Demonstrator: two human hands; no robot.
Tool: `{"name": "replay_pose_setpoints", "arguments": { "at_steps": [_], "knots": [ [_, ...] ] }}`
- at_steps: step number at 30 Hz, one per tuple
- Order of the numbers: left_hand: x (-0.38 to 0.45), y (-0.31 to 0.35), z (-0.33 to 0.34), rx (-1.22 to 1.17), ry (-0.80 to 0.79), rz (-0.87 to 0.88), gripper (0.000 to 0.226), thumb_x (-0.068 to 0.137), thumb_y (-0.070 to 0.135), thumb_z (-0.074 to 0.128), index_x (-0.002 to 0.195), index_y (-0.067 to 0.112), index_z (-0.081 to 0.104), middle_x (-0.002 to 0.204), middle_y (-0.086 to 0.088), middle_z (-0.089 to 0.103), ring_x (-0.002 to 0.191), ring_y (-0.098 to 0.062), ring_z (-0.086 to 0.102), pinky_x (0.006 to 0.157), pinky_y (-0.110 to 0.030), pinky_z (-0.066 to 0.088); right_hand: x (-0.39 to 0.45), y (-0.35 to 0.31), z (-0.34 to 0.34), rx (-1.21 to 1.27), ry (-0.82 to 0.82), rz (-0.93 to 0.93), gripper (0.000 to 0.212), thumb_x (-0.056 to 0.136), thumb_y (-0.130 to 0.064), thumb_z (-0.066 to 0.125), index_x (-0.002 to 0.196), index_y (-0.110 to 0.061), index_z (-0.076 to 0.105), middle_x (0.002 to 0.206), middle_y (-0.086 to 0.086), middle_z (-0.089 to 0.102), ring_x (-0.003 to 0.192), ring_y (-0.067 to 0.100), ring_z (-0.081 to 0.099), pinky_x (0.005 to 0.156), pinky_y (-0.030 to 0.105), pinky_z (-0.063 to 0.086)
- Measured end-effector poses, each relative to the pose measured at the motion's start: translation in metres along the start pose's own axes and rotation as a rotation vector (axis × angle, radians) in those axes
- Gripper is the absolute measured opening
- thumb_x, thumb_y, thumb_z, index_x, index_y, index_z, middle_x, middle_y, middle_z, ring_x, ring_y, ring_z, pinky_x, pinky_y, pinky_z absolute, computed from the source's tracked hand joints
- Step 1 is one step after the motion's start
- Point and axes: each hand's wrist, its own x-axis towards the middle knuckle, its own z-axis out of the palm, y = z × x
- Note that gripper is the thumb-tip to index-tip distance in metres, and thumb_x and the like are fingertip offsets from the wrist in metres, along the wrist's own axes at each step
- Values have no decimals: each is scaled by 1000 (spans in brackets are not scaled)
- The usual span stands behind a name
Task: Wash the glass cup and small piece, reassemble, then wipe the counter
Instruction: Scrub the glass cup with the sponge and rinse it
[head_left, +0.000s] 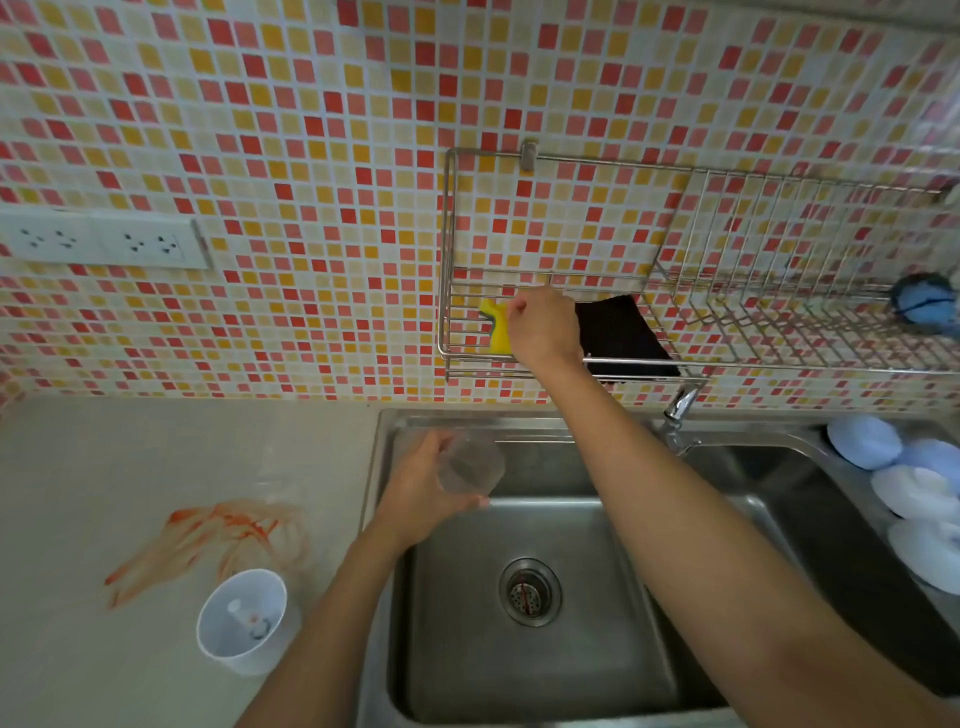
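My left hand (421, 493) holds a clear glass cup (470, 465) over the left rim of the steel sink (597, 639). My right hand (543, 327) reaches up into the wire wall rack (452, 312) and its fingers pinch a yellow sponge (496, 330). A black cloth (621, 338) lies in the rack just right of that hand. On the counter stands a white plastic cup (241, 621) with a small piece (249, 616) inside it. An orange-red smear (208, 535) stains the counter above the white cup.
The tap (678, 415) stands between the two sink basins. Pale blue and white round things (909, 499) sit in the right basin. A blue scrubber (922, 306) hangs at the rack's right end. A double wall socket (98, 241) is on the tiled wall, upper left.
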Motion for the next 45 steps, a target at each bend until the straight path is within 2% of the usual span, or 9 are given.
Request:
{"name": "replay_pose_setpoints", "arguments": {
  "at_steps": [8,14,17,20,24,27,32,37,45],
  "knots": [
    [-14,3,6,52,5,-4,85,54,48,89,124,38,42,130,15,50,116,-6,49,95,-28,46,-58,15,-31,397,225,-175,24,94,-9,56,113,-9,69,110,1,71,101,10,64,87,16,50],
    [-9,18,36,26,-35,-6,81,55,38,91,120,37,43,122,19,49,111,-3,50,91,-20,44,-134,111,-49,373,387,-192,25,87,4,58,107,-5,69,104,-2,67,98,6,61,89,13,46],
    [0,31,65,40,-77,15,80,57,35,90,124,29,46,122,15,50,109,-2,50,85,-11,37,-143,187,-49,262,270,23,26,85,1,62,108,-9,69,101,-3,66,92,17,65,81,26,51],
    [12,54,100,52,-90,1,81,57,35,90,125,24,48,118,15,49,107,-4,49,87,-18,39,-131,248,-54,161,104,245,27,88,-4,61,115,-8,65,109,8,66,103,27,61,85,24,41],
    [33,86,149,39,-111,14,81,54,34,92,123,20,51,116,10,54,105,-9,53,87,-21,41,-89,311,-45,192,-226,401,51,93,-27,59,139,-15,39,134,9,51,122,29,51,98,37,43],
    [48,101,177,30,-110,-44,83,54,31,93,125,17,52,120,7,56,107,-9,54,90,-20,42,-66,336,-32,255,-412,339,70,91,-10,58,149,-21,21,143,5,38,133,30,40,105,42,38],
    [61,122,210,-13,-76,-97,79,58,17,92,124,17,49,112,13,53,92,11,51,76,5,35,-56,359,-16,-36,-587,75,85,88,-6,56,153,-22,4,159,10,19,144,36,18,116,55,19],
    [69,126,227,-85,-3,-183,85,52,32,93,125,27,49,119,12,60,108,-6,57,96,-29,49,-48,373,-8,-103,-636,-76,63,89,-10,53,145,-25,29,155,4,29,144,27,24,117,51,3],
    [67,126,242,-77,35,-199,83,56,33,91,126,31,47,112,15,64,103,-7,63,83,-27,54,-40,385,-1,-134,-604,-224,63,91,-11,54,148,-24,31,152,3,36,143,27,25,114,49,17]
  ]
}}
